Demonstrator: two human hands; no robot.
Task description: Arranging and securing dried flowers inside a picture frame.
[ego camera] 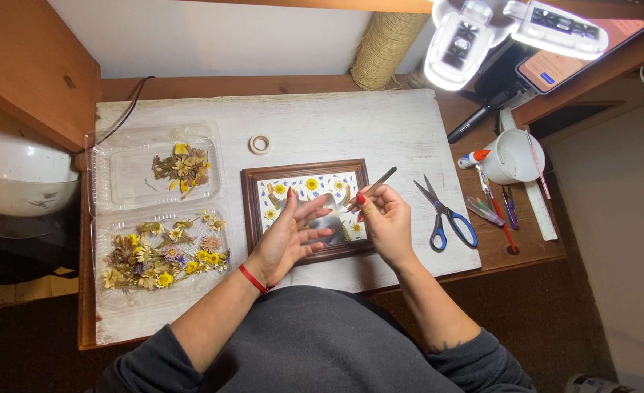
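A clear tray of dried flowers lies left on the table; the left hand, fingers spread, hides part of the frame; the right hand pinches tweezers, tips hard to see; scissors lie right.

White-painted, worn surface atop a wooden desk, white wall behind, wooden shelf at left, bright lamp overhead, dark brown floor below.
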